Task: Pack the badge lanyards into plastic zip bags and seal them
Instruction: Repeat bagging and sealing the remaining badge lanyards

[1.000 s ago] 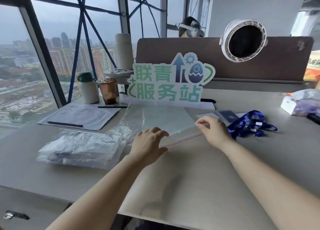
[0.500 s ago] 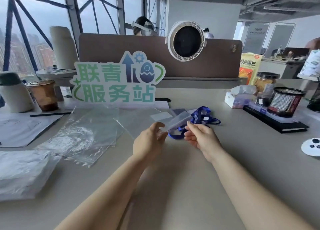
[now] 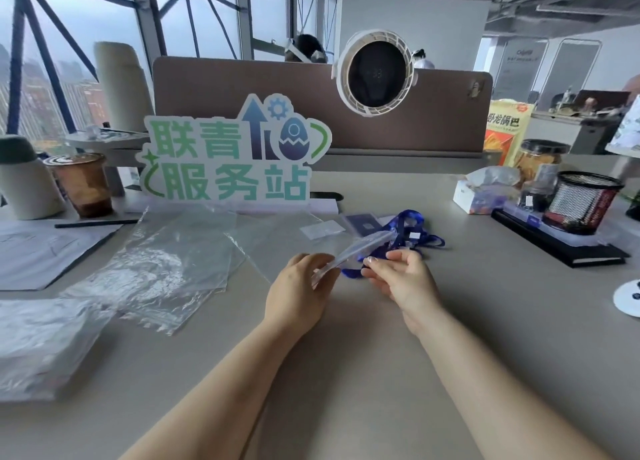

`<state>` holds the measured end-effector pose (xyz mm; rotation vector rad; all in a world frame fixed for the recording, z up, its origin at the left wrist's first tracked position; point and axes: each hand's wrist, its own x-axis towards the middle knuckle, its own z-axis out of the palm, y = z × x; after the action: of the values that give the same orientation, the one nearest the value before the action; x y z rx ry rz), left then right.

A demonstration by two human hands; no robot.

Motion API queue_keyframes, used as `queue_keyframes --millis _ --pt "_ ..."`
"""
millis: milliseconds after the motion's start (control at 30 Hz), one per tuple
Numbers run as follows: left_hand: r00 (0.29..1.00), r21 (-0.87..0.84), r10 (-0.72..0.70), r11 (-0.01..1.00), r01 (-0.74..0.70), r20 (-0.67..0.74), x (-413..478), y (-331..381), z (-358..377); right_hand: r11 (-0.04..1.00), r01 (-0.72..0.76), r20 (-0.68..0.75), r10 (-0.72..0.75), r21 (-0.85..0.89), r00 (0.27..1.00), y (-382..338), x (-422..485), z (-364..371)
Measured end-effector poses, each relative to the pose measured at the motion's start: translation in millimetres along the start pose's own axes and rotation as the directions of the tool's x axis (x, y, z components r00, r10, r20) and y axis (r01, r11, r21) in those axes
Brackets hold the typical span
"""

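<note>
My left hand (image 3: 298,288) pinches the near end of a clear plastic zip bag (image 3: 356,250), which is lifted off the table and seen edge-on. My right hand (image 3: 398,278) hovers just right of the bag with its fingers curled loosely, fingertips close to the bag's edge; I cannot tell whether they touch it. A blue badge lanyard (image 3: 414,233) lies bunched on the table just behind both hands, with a dark badge card (image 3: 363,223) beside it.
Loose clear bags (image 3: 166,265) lie spread at the left, a stack of packed bags (image 3: 38,349) nearer the left edge. A green sign (image 3: 228,158), a drink cup (image 3: 83,182), a tissue pack (image 3: 485,193) and a mesh pen cup (image 3: 585,203) stand further back.
The view swung right. The zip bag, flat on the table a second ago, is now lifted in my left hand. My right hand let go of its edge and moved near the lanyard.
</note>
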<state>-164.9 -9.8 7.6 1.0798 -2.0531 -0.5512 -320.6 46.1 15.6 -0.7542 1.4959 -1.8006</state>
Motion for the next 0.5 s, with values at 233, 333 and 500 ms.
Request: queue_keyframes --millis 233,333,500 --pt "0.997 0.013 0.038 0.999 -0.039 0.073 -8.6 3.6 -2.3 0.997 -0.057 0.114 0.05 0.058 0.992 -6.0 -4.5 -1.0" --pt "0.989 -0.001 0.08 0.997 -0.08 0.122 -9.6 6.0 -3.6 0.999 -0.046 0.122 0.044 0.018 0.992 -6.8 -6.2 0.2" --pt "0.99 -0.01 0.106 0.994 -0.105 0.09 -10.6 6.8 -2.3 0.999 -0.019 0.166 0.026 -0.045 0.986 -7.4 -8.1 -0.3"
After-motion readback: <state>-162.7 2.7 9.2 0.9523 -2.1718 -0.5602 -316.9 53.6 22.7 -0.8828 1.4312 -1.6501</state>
